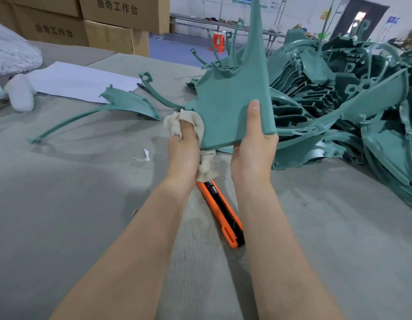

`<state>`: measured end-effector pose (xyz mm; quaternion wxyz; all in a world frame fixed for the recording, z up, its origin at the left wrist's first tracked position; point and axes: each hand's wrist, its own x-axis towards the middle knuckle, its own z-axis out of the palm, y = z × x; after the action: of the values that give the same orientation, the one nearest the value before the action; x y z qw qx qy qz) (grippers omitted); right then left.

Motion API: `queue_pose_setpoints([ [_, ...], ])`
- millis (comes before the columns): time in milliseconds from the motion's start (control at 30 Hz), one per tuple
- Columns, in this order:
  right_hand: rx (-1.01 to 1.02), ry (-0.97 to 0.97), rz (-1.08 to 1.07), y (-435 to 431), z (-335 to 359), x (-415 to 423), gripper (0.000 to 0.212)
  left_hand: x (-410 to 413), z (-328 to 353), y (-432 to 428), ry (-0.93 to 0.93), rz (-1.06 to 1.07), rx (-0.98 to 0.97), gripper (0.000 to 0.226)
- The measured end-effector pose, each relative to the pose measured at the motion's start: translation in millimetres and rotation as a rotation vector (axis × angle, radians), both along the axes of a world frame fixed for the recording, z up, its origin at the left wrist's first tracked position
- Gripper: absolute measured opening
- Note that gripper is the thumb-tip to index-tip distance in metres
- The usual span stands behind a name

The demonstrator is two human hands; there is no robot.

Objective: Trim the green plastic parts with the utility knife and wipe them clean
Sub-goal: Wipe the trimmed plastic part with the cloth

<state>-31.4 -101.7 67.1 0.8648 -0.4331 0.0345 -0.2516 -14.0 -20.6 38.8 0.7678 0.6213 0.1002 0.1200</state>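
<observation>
Head view: a worker holds a green plastic part (232,95) upright above the grey-covered table (85,204). The right hand (253,146) clamps its lower corner, thumb flat on the face and fingers apparently wrapped behind. The left hand (183,150) is closed round a beige rag (192,122) pressed to the part's left edge. The orange utility knife (223,213) lies on the table between the forearms, so wiping appears to be the step in hand. The next move likely calls for drawing the rag across the face while the right hand steadies the part, with the heap of green parts (339,100) waiting at right.
</observation>
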Motion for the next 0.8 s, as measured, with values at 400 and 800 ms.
queue_pose_setpoints([
  [400,0.46,0.134,-0.093,-29,-10,7,0.017,-6,6,-8,-0.077,-0.591,-0.372,0.022],
  [800,0.027,0.078,0.007,9,-8,4,0.012,9,-1,9,0.085,-0.092,-0.263,0.023],
])
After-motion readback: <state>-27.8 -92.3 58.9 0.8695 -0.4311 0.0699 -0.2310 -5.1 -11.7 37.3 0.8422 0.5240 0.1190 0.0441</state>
